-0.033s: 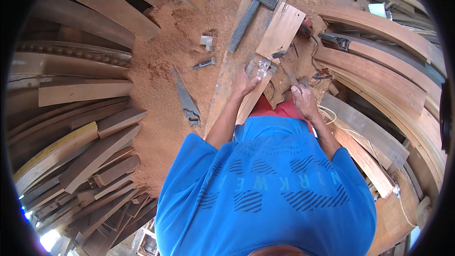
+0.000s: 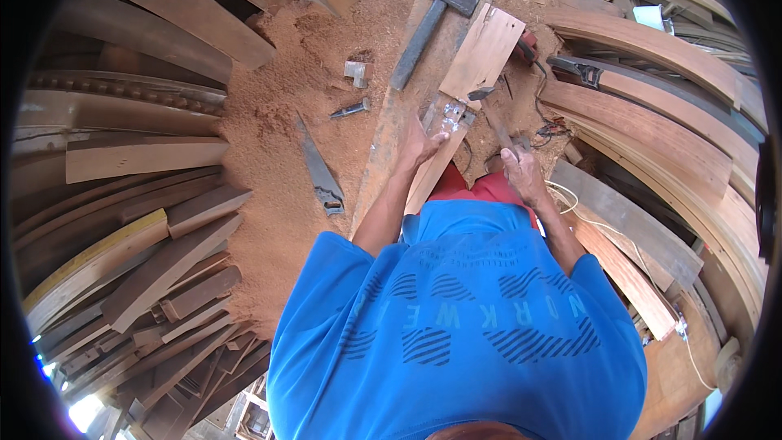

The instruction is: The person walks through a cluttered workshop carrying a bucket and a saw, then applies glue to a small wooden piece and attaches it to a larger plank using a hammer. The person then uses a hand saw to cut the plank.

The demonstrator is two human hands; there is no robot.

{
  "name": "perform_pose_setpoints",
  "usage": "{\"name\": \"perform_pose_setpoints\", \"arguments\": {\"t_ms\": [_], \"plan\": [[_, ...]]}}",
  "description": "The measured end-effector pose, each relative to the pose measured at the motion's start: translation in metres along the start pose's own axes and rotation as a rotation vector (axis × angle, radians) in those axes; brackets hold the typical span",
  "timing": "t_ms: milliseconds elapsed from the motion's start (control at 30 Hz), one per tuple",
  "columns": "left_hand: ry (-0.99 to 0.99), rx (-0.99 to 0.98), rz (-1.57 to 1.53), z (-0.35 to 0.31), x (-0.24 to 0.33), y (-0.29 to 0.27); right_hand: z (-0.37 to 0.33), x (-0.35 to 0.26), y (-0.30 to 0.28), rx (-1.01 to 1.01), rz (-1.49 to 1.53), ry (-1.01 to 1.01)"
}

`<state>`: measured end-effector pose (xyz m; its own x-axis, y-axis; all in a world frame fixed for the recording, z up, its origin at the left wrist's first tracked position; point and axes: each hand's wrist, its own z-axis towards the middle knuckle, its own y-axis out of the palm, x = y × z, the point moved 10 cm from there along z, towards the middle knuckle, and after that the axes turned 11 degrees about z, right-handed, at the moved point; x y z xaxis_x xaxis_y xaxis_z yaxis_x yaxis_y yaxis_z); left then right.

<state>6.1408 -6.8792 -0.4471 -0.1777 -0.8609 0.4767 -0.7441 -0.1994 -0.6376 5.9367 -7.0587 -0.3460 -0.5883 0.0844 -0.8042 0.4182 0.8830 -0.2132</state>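
Observation:
My right hand [image 2: 524, 175] is closed around the wooden handle of a hammer [image 2: 498, 125]. The hammer's small dark head [image 2: 481, 93] lies over the side of the wooden workpiece. At the left edge of a narrow wooden board [image 2: 432, 169], my left hand [image 2: 420, 147] rests with thumb and forefinger spread; its other fingers are hard to see. Just ahead of the thumb, a patch of shiny metal fittings [image 2: 453, 116] sits on the board, too small to make out. A broader pale wood piece [image 2: 485, 49] lies beyond it.
A large mallet [image 2: 425, 37] lies on a long plank [image 2: 387, 143]. On the sawdust are a handsaw [image 2: 319, 167], a chisel-like tool [image 2: 351, 109] and a light block [image 2: 357, 72]. Another saw [image 2: 582, 71] and a corded red tool [image 2: 528, 45] are on the right. Stacked timber [image 2: 147, 159] flanks both sides.

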Motion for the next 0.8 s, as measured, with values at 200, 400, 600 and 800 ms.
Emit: {"name": "perform_pose_setpoints", "arguments": {"t_ms": [200,400,600,800], "plan": [[0.101,0.069,0.155,0.010,0.038,-0.022,-0.002,-0.005,-0.002,0.027,0.065,-0.021],[0.033,-0.028,0.117,0.011,0.030,-0.015,-0.001,0.007,-0.001,0.057,0.072,0.030],[-0.003,-0.033,0.022,0.029,0.017,-0.001,-0.006,0.000,0.003,0.022,0.133,0.028],[0.020,0.060,-0.140,0.030,0.000,0.003,-0.010,-0.002,0.003,0.005,0.100,0.007]]}}
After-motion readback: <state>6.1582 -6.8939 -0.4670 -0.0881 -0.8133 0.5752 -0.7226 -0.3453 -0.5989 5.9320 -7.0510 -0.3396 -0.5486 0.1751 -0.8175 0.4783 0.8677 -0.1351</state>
